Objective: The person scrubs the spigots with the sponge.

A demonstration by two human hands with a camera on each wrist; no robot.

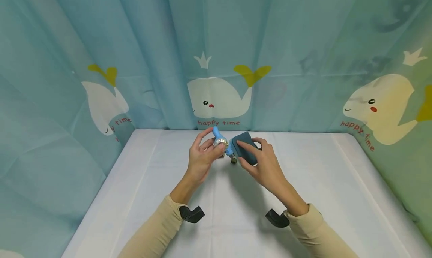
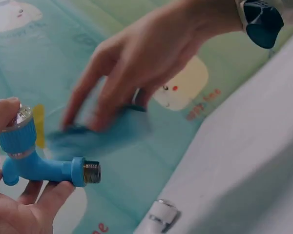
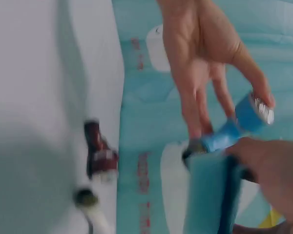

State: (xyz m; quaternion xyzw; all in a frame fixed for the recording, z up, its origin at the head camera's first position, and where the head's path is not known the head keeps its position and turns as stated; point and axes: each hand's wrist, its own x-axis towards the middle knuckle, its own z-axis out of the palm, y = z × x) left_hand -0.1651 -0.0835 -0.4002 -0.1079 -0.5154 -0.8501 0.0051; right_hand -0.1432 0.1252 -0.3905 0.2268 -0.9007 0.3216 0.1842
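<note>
My left hand (image 1: 201,156) holds a blue tap (image 2: 44,168) off the table, with the thumb on its silver-topped knob and fingers under the body. Its threaded metal end points toward my right hand (image 1: 266,164). That hand grips a teal sponge (image 1: 243,147) between thumb and fingers, close beside the tap. In the left wrist view the sponge is blurred. The right wrist view shows the sponge's edge (image 3: 210,195) in front of the tap's threaded end, overlapping it.
On the white table lie a dark red tap (image 3: 102,158) and a white tap (image 3: 95,214), below the hands and mostly hidden by them in the head view. A blue whale-print curtain (image 1: 287,63) hangs behind the table (image 1: 152,198) and along its sides.
</note>
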